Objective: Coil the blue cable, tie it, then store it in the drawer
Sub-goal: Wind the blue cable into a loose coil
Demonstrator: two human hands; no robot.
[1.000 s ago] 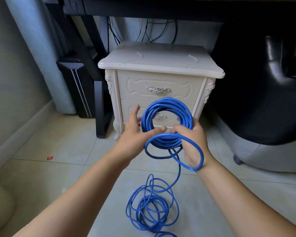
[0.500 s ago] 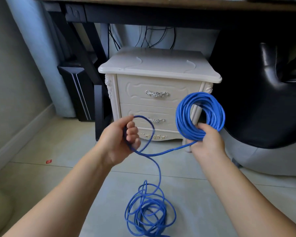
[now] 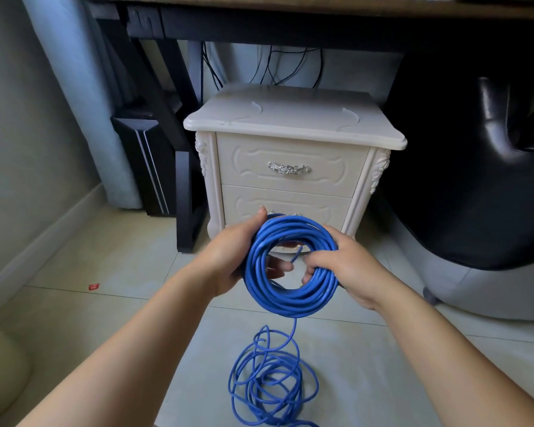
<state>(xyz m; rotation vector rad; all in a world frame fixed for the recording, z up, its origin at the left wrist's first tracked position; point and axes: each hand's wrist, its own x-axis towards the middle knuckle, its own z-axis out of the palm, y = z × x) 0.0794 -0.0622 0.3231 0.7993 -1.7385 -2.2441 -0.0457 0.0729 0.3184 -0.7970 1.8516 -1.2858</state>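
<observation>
Nearest, on the tiled floor (image 3: 74, 349): a loose tangle of blue cable (image 3: 270, 380), not yet wound, with one strand rising to the coil (image 3: 290, 266) above. Held upright at mid-height between two bare hands, that coil already thick with many turns. Left hand (image 3: 228, 257) cupped round the coil's left side, thumb over the top rim, fingers (image 3: 278, 266) curled through the opening and showing inside the ring. Right hand (image 3: 346, 266) closed on the right side, fingers wrapped over the bundle and pinching it tight; a short cable end just visible inside the ring beside them. Judged to be mid-coiling, tying not begun. Next move likely to call for drawing up more slack from the floor and laying another loop without loosening the grip. Beyond, a cream nightstand (image 3: 290, 124) with upper drawer (image 3: 290, 167) and lower drawer (image 3: 290, 204) both shut. Farthest, a dark bench (image 3: 290, 23) overhead with black wires (image 3: 275, 66) hanging.
</observation>
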